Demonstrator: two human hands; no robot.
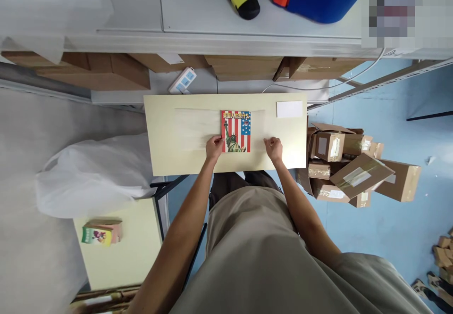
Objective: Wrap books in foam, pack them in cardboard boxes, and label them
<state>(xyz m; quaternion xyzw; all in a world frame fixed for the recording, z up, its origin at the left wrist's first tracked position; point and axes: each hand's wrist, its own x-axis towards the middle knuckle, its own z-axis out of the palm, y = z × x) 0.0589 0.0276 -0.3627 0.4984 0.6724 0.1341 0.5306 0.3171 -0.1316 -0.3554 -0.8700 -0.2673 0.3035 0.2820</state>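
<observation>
Head camera looks straight down at a pale yellow table (177, 163) where a book (236, 131) lies flat near the middle, its cover showing red and white stripes, a Statue of Liberty figure and yellow Chinese characters along the top. A clear plastic sheet (191, 128) stretches across the table under and to both sides of the book, hard to make out at its edges. My left hand (214, 147) rests at the book's lower left corner, fingers curled down and touching the cover's edge; I cannot tell whether it pinches the book or the plastic. My right hand (273, 148) sits apart from the book on its right, fingers bent and pressed onto the plastic, seemingly nipping its edge.

A small white card (289, 109) lies near the table's far right corner. Beyond the table a white power strip (182, 80) rests on a lower ledge. To the right, 1 heap of taped cardboard boxes (354, 168) sits on the blue floor. At left, a white plastic bag (88, 177) bulges beside a second table (116, 262) carrying a small stack of books (102, 231).
</observation>
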